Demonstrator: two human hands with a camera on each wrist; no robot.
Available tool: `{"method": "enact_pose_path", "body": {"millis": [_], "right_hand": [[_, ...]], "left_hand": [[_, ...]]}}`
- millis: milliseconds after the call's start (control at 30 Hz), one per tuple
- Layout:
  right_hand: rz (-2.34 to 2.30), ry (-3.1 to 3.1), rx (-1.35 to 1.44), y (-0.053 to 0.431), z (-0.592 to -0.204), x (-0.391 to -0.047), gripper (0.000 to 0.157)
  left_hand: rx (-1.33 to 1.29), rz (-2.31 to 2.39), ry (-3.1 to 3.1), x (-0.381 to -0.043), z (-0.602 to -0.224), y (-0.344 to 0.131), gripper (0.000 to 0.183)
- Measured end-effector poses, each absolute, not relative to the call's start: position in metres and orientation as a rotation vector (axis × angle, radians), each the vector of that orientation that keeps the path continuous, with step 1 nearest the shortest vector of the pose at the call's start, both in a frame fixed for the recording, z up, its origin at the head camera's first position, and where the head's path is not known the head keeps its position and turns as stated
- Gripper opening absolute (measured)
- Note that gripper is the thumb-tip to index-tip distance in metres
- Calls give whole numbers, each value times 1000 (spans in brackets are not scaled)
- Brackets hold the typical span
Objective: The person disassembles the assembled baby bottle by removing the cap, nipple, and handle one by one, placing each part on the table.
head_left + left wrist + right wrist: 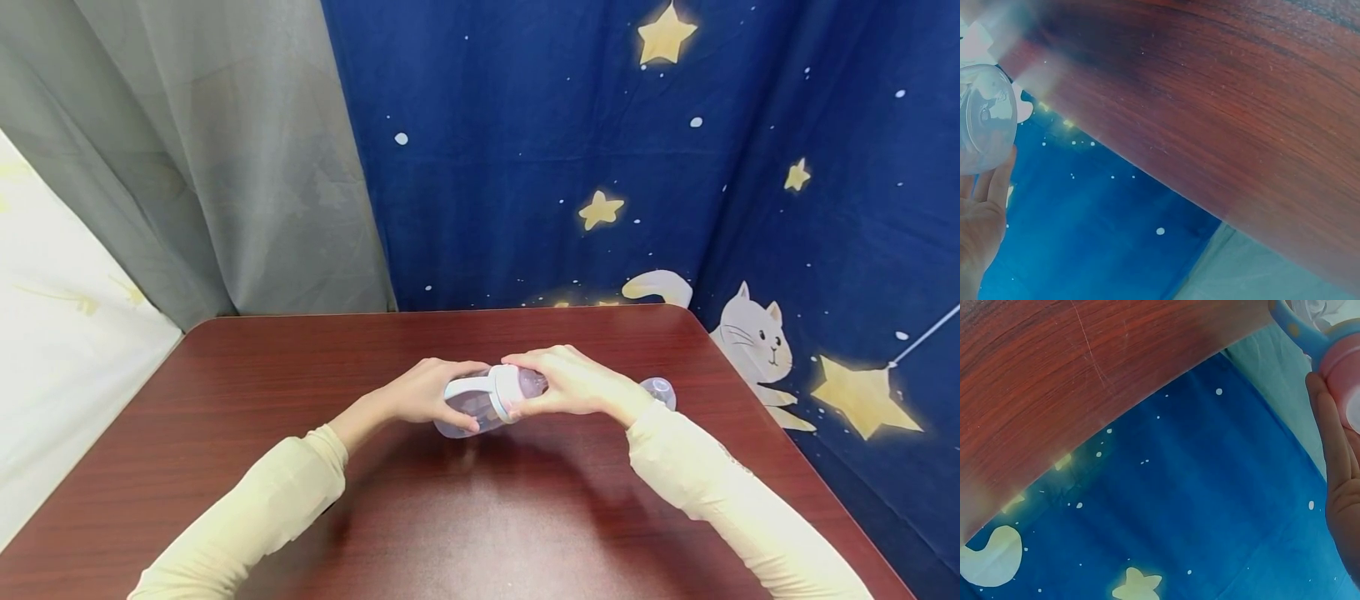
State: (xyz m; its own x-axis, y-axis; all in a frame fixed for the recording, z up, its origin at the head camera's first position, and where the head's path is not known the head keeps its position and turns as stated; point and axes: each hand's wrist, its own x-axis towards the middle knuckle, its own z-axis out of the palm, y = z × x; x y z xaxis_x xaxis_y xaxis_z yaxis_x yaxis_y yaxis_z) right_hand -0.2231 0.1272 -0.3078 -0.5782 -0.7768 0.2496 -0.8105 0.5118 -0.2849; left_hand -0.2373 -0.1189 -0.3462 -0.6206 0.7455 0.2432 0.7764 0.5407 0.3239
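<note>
A clear baby bottle (pixel 474 403) is held tilted above the table, its nipple end toward the right. My left hand (pixel 422 390) grips the bottle's body from the left, beside a pale handle (pixel 467 385). My right hand (pixel 576 382) grips the collar ring (pixel 508 383) at the nipple end with thumb and fingers. In the left wrist view the round bottle base (pixel 990 119) shows above the left palm. The collar looks pink in the right wrist view, next to a blue handle ring (pixel 1300 331). Part of the nipple is hidden by the right hand.
A clear dome-shaped cap (pixel 660 390) stands on the table behind the right forearm, partly covered by the sleeve. The dark red wooden table (pixel 315 358) has its far edge against grey and blue curtains (pixel 517 183).
</note>
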Motion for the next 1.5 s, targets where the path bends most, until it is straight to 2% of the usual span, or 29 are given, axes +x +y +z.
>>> {"method": "enact_pose_path", "body": {"millis": [567,867,1100,1333,1500], "right_hand": [[556,-2583,1371,132,-312,-218,68],[559,-2469,1546,130,-315,-217,65],[531,-2506,1514,132,-312,-218,67],[474,-2556,1370,135,-313,-215,76],[502,-2575,1215,138,-312,-215,71]], "left_hand": [[-1329,-599,-2671,-236,-341,-116,78],[-1367,-690,-2688,-237,-346,-121,76],[-1362,-706,-2680,-238,-345,-119,77],[-1343,-716,-2666,-237,-347,-118,76],[-1334,-712,-2640,-239,-346,-115,76]]}}
